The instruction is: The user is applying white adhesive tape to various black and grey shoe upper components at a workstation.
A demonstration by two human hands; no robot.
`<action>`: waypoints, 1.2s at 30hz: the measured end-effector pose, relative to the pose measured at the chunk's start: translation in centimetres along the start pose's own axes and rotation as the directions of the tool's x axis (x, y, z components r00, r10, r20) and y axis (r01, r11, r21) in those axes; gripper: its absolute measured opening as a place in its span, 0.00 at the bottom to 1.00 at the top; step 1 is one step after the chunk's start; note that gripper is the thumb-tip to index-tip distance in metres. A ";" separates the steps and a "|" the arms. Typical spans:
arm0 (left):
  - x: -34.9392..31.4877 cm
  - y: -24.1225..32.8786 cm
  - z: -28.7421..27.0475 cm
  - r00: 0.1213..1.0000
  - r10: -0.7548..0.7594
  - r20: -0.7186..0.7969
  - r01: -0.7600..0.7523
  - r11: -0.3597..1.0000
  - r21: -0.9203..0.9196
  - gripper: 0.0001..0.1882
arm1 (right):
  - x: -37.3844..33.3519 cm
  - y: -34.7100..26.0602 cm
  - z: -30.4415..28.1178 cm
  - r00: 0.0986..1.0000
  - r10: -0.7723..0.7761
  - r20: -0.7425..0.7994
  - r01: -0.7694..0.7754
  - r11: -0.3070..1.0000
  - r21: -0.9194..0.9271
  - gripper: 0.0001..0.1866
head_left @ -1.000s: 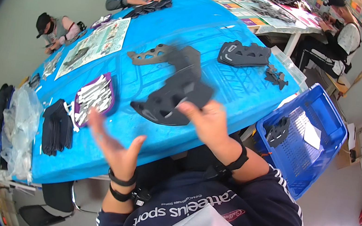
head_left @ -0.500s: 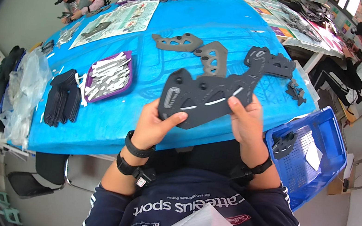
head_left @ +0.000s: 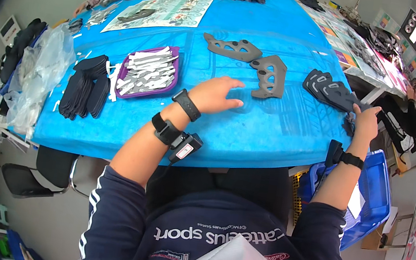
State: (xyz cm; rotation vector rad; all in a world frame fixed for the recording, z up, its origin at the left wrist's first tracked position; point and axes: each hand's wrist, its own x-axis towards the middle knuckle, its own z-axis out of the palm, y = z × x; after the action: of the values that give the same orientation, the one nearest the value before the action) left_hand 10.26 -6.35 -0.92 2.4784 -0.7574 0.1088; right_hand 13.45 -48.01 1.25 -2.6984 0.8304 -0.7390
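Observation:
My left hand (head_left: 218,97) is over the blue-covered table (head_left: 251,131), fingers stretched and thumb apart, holding nothing. It is nearest to two brownish-grey foam pieces with cut-out holes, one lying lengthwise (head_left: 233,49) and the other turned upright (head_left: 270,78). At the table's right side, my right hand (head_left: 365,124) has thumb and fingers around the end of a dark grey foam piece (head_left: 345,98). That piece lies on a fanned stack of similar dark pieces (head_left: 318,86). Part of its end is hidden by my fingers.
A purple basket (head_left: 173,83) full of white and grey strips stands left of centre. Beside it lie stacked black pads (head_left: 85,87). Clear plastic bags (head_left: 37,83) hang at the left edge. A blue crate (head_left: 380,182) stands below right. Three other people work around the tables.
The dark foam piece, held up by both hands before, is now down on the right-hand stack. My left hand has let go and is over the table; my right hand has moved right.

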 end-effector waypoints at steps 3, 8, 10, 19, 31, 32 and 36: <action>-1.2 1.4 0.3 0.995 0.071 -0.073 -0.073 0.997 -0.026 0.24 | -3.9 -4.7 -3.7 0.998 -0.041 -0.054 0.038 0.998 -0.060 0.39; -5.5 4.5 -0.8 0.984 0.093 -0.151 -0.114 0.984 -0.137 0.20 | -9.6 -9.1 2.6 0.424 -0.899 -0.114 0.899 0.401 0.179 0.27; -7.7 5.0 -1.5 0.971 0.029 -0.237 -0.074 0.980 -0.184 0.18 | -11.4 -10.5 5.1 0.344 -0.936 -0.076 0.934 0.333 0.130 0.25; -17.8 -1.7 -5.2 0.728 -0.267 -0.631 0.270 0.958 -0.094 0.12 | -9.4 -12.1 1.9 0.302 -0.953 -0.009 0.951 0.300 0.070 0.15; -21.7 -13.9 -11.7 0.528 -0.552 -0.645 0.843 0.430 0.322 0.22 | -17.1 -7.0 -0.5 0.856 -0.509 0.091 -0.256 -0.263 0.930 0.12; -21.7 -14.2 -11.8 0.533 -0.554 -0.639 0.840 0.434 0.325 0.22 | -17.8 -7.1 -0.2 0.813 -0.553 0.182 -0.397 -0.299 0.868 0.12; -21.8 -14.1 -12.0 0.541 -0.590 -0.600 0.840 0.420 0.345 0.22 | -19.2 -7.2 0.5 0.838 -0.529 0.135 -0.244 -0.142 0.959 0.13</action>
State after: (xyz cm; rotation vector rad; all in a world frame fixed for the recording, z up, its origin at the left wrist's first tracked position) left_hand 0.50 20.52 -2.30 2.9874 0.7442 0.5827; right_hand 3.38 -31.03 -4.32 -1.2207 -0.3336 -0.2957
